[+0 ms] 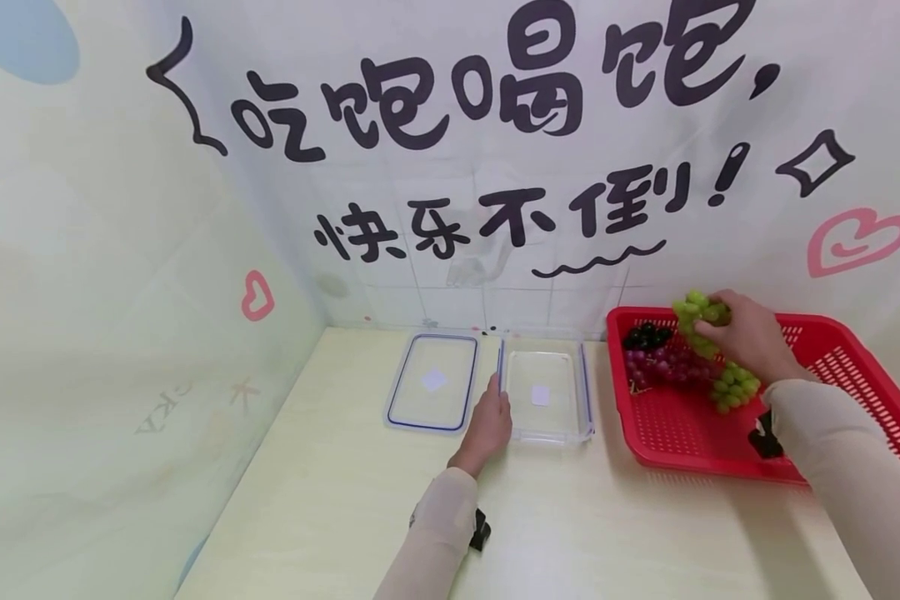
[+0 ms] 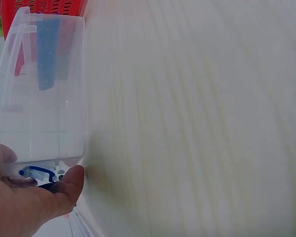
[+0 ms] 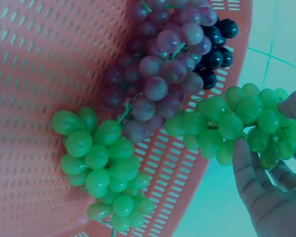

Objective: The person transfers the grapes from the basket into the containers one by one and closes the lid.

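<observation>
A clear plastic container [image 1: 543, 437] stands uncovered on the table, its side flaps raised. My left hand [image 1: 487, 421] holds its left side near the front corner. In the left wrist view the thumb [image 2: 71, 183] lies by the bottom edge, with a blue-edged flap between it and the fingers. My right hand [image 1: 750, 333] grips a bunch of green grapes [image 1: 693, 317], raised over the back of the red basket [image 1: 645, 450]. Fingers and thumb press its berries in the right wrist view. Below lie purple grapes [image 3: 155, 89], dark grapes [image 3: 214, 57] and another green bunch [image 3: 98, 168].
Left of the container, a clear lid [image 1: 431, 379] with a blue seal lies flat on the pale table [image 1: 330, 500]. A printed wall sheet [image 1: 435, 283] with large black characters hangs right behind. Another sheet [image 1: 120, 333] borders the table's left side.
</observation>
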Demonstrator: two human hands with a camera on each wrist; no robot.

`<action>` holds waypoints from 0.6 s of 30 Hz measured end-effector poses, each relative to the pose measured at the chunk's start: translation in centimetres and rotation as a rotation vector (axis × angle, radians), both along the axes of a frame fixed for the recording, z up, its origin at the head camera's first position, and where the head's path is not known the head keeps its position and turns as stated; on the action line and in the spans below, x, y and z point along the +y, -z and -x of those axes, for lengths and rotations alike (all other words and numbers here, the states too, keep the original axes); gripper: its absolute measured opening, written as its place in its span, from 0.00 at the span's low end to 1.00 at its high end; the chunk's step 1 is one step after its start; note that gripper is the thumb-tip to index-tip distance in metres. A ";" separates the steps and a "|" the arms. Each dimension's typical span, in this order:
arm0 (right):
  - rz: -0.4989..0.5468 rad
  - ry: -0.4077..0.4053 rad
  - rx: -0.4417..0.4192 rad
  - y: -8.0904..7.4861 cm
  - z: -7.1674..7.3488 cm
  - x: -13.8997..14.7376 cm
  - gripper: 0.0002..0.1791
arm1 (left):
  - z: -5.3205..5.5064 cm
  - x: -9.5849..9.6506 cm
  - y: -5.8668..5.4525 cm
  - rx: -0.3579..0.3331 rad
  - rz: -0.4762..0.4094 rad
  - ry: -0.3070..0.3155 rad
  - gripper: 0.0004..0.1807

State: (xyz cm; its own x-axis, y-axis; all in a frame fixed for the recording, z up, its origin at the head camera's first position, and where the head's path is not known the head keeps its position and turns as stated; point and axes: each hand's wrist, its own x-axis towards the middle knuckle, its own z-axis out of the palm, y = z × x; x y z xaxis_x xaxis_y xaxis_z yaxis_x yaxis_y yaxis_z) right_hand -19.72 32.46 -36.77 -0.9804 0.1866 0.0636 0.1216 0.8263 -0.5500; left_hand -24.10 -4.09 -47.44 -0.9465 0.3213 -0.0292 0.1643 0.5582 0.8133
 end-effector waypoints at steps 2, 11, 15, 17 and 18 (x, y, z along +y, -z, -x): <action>0.012 0.001 0.004 -0.2 0.0 -0.1 0.35 | 0.0 0.0 0.1 -0.002 0.000 -0.001 0.27; 0.052 0.000 0.077 -1.3 0.4 -2.0 0.30 | -0.3 -0.2 -0.2 0.019 -0.007 0.017 0.27; 0.083 0.006 0.087 -1.9 0.7 -3.2 0.30 | -0.2 -0.2 -0.1 0.007 -0.020 0.012 0.27; 0.103 0.004 0.086 -2.3 0.8 -3.7 0.31 | -0.1 -0.1 0.0 0.012 -0.018 0.008 0.27; 0.113 0.006 0.085 -2.5 0.9 -4.0 0.31 | -0.1 0.0 0.0 0.008 -0.017 0.006 0.27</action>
State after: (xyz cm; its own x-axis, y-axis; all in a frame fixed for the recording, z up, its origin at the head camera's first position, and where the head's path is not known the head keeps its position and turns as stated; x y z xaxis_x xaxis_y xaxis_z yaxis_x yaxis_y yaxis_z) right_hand -20.63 28.47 -34.32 -0.9711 0.2031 0.1251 0.0751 0.7581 -0.6477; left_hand -24.03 -4.11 -47.45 -0.9449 0.3271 -0.0165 0.1738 0.5435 0.8212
